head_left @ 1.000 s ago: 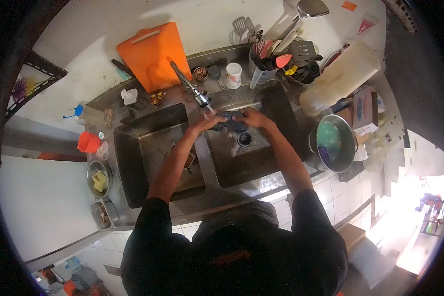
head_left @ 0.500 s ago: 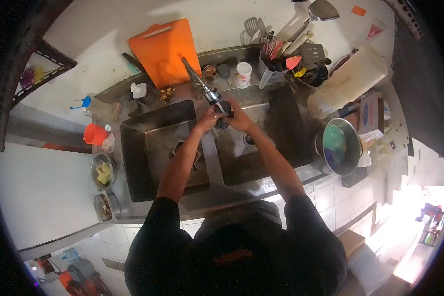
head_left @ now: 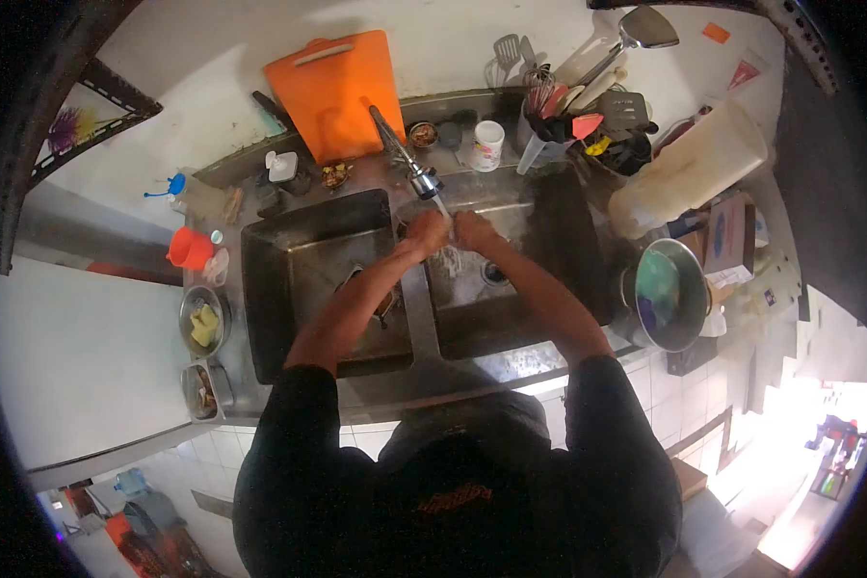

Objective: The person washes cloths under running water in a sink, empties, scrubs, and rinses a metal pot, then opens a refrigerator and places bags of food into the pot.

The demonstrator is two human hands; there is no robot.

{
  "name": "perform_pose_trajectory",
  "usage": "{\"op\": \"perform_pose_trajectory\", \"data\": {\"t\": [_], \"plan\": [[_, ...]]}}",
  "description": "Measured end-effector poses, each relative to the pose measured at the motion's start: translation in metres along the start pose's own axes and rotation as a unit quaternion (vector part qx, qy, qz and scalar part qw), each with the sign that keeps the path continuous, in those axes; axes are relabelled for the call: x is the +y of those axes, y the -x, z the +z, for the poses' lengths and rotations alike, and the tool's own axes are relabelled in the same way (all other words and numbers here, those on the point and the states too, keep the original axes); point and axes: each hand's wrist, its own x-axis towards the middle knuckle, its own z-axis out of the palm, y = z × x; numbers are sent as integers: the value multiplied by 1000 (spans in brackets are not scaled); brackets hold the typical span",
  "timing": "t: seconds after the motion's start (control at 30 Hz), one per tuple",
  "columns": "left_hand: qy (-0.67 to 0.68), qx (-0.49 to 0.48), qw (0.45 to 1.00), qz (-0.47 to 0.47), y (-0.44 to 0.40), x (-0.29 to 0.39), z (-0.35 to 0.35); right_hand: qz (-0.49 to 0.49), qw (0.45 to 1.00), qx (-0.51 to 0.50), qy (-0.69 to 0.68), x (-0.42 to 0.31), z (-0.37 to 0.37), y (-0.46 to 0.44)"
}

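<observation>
**Head camera: dark piece drops from sight at the tap (head_left: 424, 183)**

My left hand (head_left: 428, 233) and right hand (head_left: 473, 231) are side by side at the running water (head_left: 441, 204), over the right basin (head_left: 462, 326). Half a second ago the dark piece showed between them; now it does not, and spray (head_left: 448, 260) fans out below, suggesting the handling sits squarely in the stream. My fingers curl inward; whether they grip anything, I cannot tell. The piece is probably behind my knuckles, its shape and surface hidden.

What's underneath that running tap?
Below the tap are running water, the left hand, the right hand and the sink. Anything within their grasp is covered from view.
</observation>
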Motion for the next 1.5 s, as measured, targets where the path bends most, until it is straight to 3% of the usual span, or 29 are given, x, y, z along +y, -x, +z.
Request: {"op": "perform_pose_trajectory", "data": {"t": [0.03, 0.1, 0.13, 0.2, 0.3, 0.33, 0.4, 0.43, 0.5, 0.53, 0.6, 0.63, 0.7, 0.73, 0.77, 0.8, 0.83, 0.9, 0.93, 0.97, 1.03, 1.07, 1.1, 1.13, 1.17, 1.23, 1.33, 1.43, 1.5], "plan": [[1, 1, 1000, -2, 0, -4, 3, -2, 1000, -1, 1, 0, -8, 1], [-16, 44, 994, 100, -4, -16, 14, 33, 920, -230, -316, 1, -32, 5], [-17, 44, 994, 99, -2, -15, 9, 32, 920, -230, -317, 5, -36, 7], [178, 192, 962, 76, 6, -9, -4, 125, 758, -248, -589, 13, -36, 11], [300, 206, 925, -114, 3, 3, 6, 102, 759, -43, -642, 10, -3, 14], [300, 208, 924, -112, -2, 3, 20, 100, 760, -42, -641, 8, 0, 15], [676, 237, 681, -151, -6, 3, 57, 122, 742, 74, -655, -3, 9, 20], [677, 237, 681, -150, -8, 10, 58, 122, 743, 75, -654, -8, 11, 19], [775, 256, 551, -175, -1, 27, 65, 137, 742, 173, -633, -20, 20, 27], [775, 257, 551, -173, -6, 27, 71, 136, 742, 174, -633, -27, 17, 27], [823, 170, 488, -236, -13, 20, 93, 180, 573, 126, -790, -41, 7, 30], [823, 175, 488, -230, -17, 15, 86, 173, 576, 126, -789, -32, 4, 22], [843, 117, 506, -143, -7, -5, 74, 136, 787, -31, -601, -6, 8, 15], [841, 120, 507, -146, 1, -16, 66, 134, 786, -33, -603, -7, 6, 24], [798, 60, 584, -132, 4, -32, 54, 90, 922, 68, -370, -10, -5, 36], [746, 1, 656, -115, 2, -45, 41, 36, 980, 169, -103, -13, -18, 39], [747, 7, 655, -115, 2, -54, 34, 30, 980, 168, -102, -19, -31, 40], [710, -165, 679, -90, 3, -62, 30, -166, 979, 109, 36, -26, -46, 48], [773, -208, 598, -45, -5, -74, 58, -165, 979, 110, 36, -26, -46, 46], [773, -208, 598, -43, -9, -72, 60, -147, 984, 100, 6, -26, -44, 40], [551, -225, 796, -110, -19, -63, 63, -129, 987, 91, -24, -15, -29, 20], [551, -224, 796, -108, -19, -58, 64, -130, 990, 53, 1, 0, -8, 4], [433, -63, 899, -28, -16, -52, 67, -130, 991, 14, 26, 9, 3, -4], [369, 17, 929, 19, -20, -50, 70, -130, 991, 12, 26, 6, 0, -2], [293, 104, 949, 53, -24, -50, 75, -89, 996, 8, 4, 1, -7, -3], [204, 53, 977, -39, -36, -51, 82, -50, 999, -1, -20, -3, -6, -4], [18, 13, 997, -73, -1, -16, 23, -19, 997, -44, -58, 7, 11, -11], [-18, -26, 998, -47, 16, 1, -6, 13, 974, -113, -194, 3, -17, -3], [-34, -19, 998, -58, 18, 4, -3, 79, 884, -300, -349, 5, -29, 0]]}}
